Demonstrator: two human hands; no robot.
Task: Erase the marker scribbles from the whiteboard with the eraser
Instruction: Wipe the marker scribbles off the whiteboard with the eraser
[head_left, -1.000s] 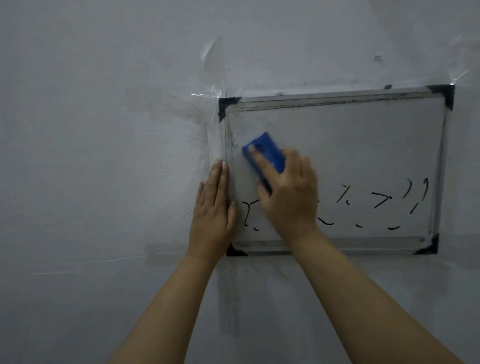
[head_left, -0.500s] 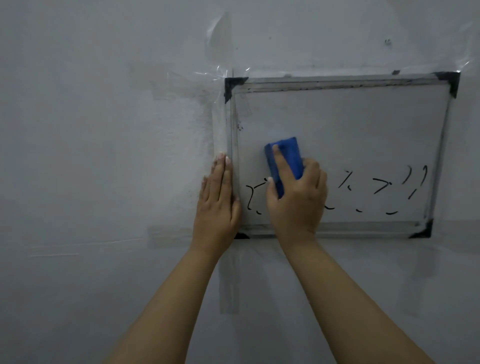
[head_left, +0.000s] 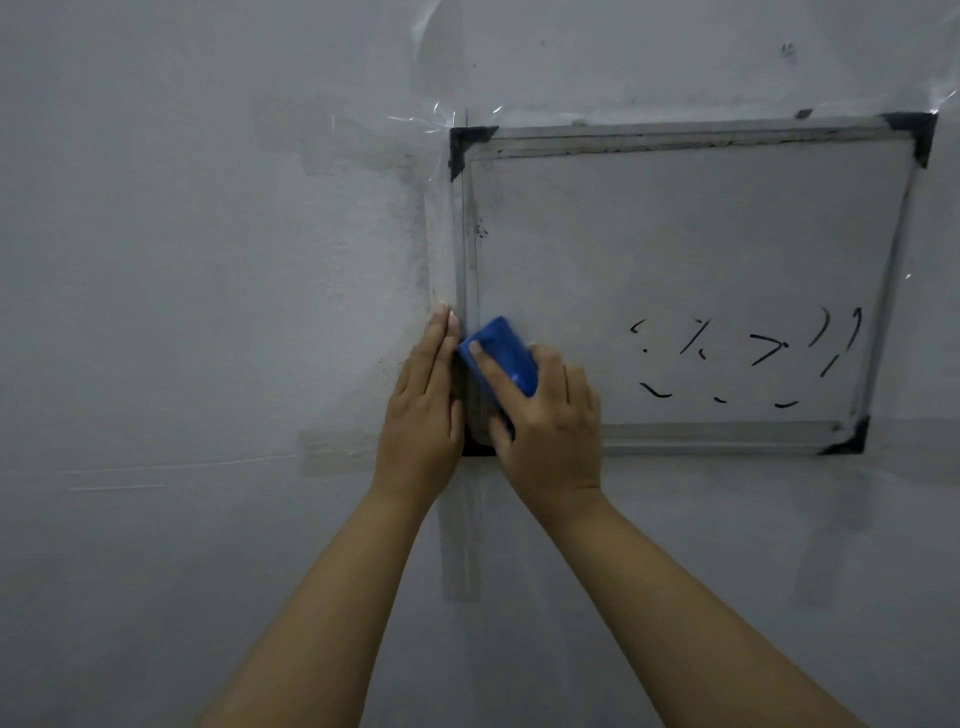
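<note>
A small whiteboard (head_left: 675, 234) with a grey frame and black corner caps is taped to a pale wall. My right hand (head_left: 550, 426) presses a blue eraser (head_left: 506, 353) against the board's lower left corner. Flat on the wall, my left hand (head_left: 423, 410) lies along the board's left frame edge, fingers together. Black marker scribbles (head_left: 753, 358) are spread over the board's lower right part. The upper half of the board is free of marks. My hand hides the board's bottom left corner.
Clear tape strips (head_left: 415, 124) hold the board at its upper left corner, and more tape (head_left: 460, 545) runs down the wall below the left edge. A few dark specks (head_left: 480, 228) sit by the left frame.
My right hand slid the eraser down and left into the lower left corner. The scribbles that were beside my left hand are gone. My left hand stayed on the frame edge.
</note>
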